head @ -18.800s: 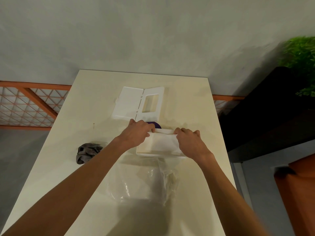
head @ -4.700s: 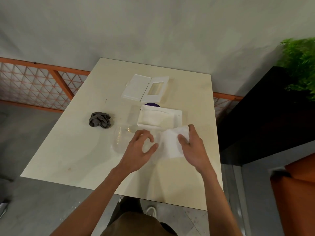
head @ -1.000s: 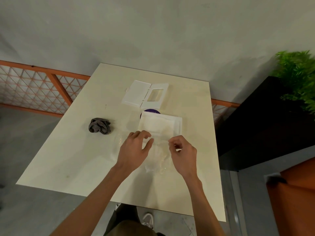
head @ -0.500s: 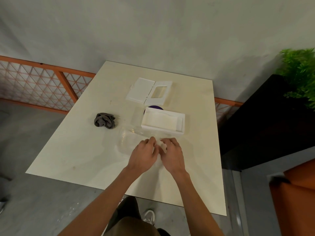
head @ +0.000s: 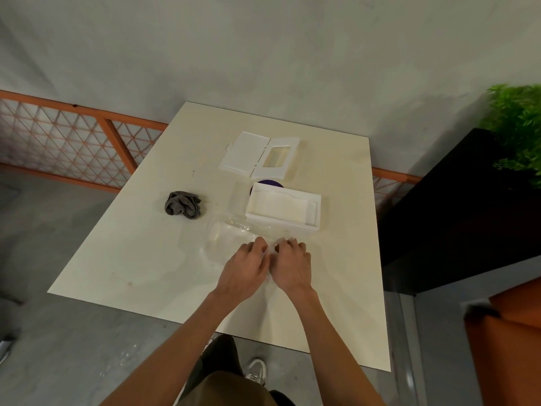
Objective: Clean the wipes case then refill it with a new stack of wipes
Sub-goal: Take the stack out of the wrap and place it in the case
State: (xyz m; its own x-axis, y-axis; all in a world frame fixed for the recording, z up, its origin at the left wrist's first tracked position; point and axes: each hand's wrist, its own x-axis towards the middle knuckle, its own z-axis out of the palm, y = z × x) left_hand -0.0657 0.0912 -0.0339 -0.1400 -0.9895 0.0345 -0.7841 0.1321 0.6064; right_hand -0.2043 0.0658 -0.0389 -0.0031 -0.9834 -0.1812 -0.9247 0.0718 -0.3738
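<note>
The white wipes case point(head: 318, 213) sits open on the cream table point(head: 140, 259), with a white stack of wipes point(head: 278, 206) lying inside it. Its lid point(head: 260, 156), with a rectangular opening, lies flat farther back. Clear plastic wrapping point(head: 225, 238) lies crumpled in front of the case. My left hand point(head: 246, 271) and my right hand point(head: 291, 266) are side by side on the wrapping, fingers curled and pinching the film between them. A grey cloth point(head: 183, 205) is bunched up to the left.
A dark purple round object point(head: 268, 183) peeks out behind the case. An orange lattice railing point(head: 73, 136) runs behind the table at left. At right stand a black cabinet point(head: 456, 215), a green plant point(head: 518, 127) and an orange object point(head: 515, 332).
The wipes stack went from the table edge into the case. My hands came together over the clear wrapping and now pinch it.
</note>
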